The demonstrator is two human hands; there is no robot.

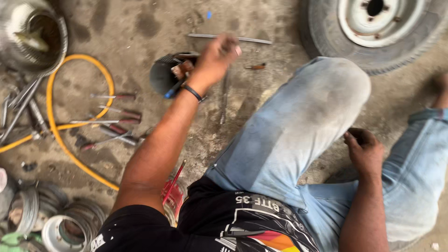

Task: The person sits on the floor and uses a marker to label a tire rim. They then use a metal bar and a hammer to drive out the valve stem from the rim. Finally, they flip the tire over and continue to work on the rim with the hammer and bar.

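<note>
A yellow hose (79,88) and tools (114,119) lie on the floor. The left hand (215,58) reaches over a black pot (164,77), blurry, so its grip is unclear. It seems to be picking a tool. The right hand (366,149) rests curled, empty, by the knee.

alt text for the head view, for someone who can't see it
A person crouching on a dirty floor reaches their left hand over a dark tub of tools, while the right hand rests by their knee. A yellow hose and tyre lie nearby.
</note>
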